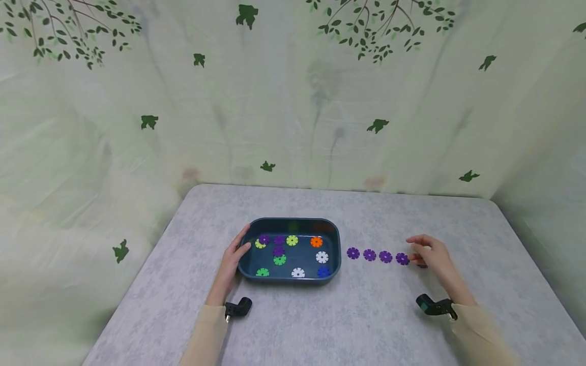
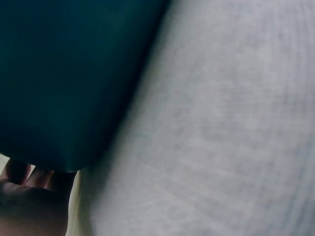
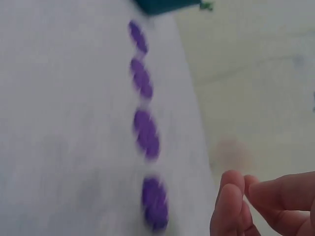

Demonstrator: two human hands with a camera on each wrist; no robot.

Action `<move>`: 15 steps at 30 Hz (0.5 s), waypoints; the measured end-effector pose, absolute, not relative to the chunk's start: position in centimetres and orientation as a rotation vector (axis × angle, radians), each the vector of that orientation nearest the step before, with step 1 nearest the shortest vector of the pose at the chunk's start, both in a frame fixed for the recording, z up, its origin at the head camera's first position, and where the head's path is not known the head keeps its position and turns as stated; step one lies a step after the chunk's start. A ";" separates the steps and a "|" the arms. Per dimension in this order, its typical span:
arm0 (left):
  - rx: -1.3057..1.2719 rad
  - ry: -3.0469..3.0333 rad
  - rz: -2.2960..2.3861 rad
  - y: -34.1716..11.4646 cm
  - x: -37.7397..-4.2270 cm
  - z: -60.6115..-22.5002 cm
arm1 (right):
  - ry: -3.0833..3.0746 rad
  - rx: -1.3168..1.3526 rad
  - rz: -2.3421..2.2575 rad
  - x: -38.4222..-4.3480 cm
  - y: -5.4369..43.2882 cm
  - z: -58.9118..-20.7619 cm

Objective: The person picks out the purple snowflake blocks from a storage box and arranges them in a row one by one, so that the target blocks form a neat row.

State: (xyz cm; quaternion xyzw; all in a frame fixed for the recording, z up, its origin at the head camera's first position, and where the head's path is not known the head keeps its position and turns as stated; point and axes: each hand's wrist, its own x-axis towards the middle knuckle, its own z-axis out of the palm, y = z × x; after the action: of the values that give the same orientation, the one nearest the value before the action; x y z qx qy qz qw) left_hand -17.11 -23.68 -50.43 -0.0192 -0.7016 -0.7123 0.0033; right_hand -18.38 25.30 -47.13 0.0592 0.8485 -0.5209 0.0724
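Note:
A dark blue tray point(image 1: 293, 280) with rounded corners stands left of the table's middle, holding several flower-shaped discs: yellow, green, white, purple, an orange disc point(image 1: 316, 242) and a blue disc point(image 1: 323, 272). My left hand point(image 1: 231, 262) grips its left end, thumb over the rim. In the left wrist view the fingers point(image 2: 37, 178) lie against the tray's outer wall. Right of the tray runs a row of purple discs, among them a purple disc point(image 1: 385, 256). Over the row's right end hovers my right hand point(image 1: 432, 256), nothing visible between its fingers, partly covering the last purple disc point(image 1: 423, 266).
The grey table point(image 1: 320, 325) reaches back to a pale curtain point(image 1: 293, 101) printed with leaves and branches. A black wrist camera point(image 1: 239, 307) sits at the left wrist, another black camera point(image 1: 435, 306) at the right wrist.

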 end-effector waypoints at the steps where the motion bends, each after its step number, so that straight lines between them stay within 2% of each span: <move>1: -0.060 -2.200 -2.230 -23.6 -17.1 -50.4 | 2.518 0.155 -1.602 -18.6 24.6 -46.8; 9: -0.051 -2.189 -2.229 -23.5 -17.3 -50.8 | 2.298 -0.135 -1.812 -20.0 17.5 -44.4; 15: -0.026 -2.183 -2.244 -23.7 -17.1 -50.6 | 2.119 -0.251 -1.865 -20.5 10.8 -43.6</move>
State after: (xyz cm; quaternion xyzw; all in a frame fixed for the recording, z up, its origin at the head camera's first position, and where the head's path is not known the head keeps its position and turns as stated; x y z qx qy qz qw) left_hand -17.14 -23.70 -50.64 -0.0084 -0.6973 -0.7168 0.0053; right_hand -20.52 10.85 -43.57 -0.0877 0.7388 -0.6504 0.1533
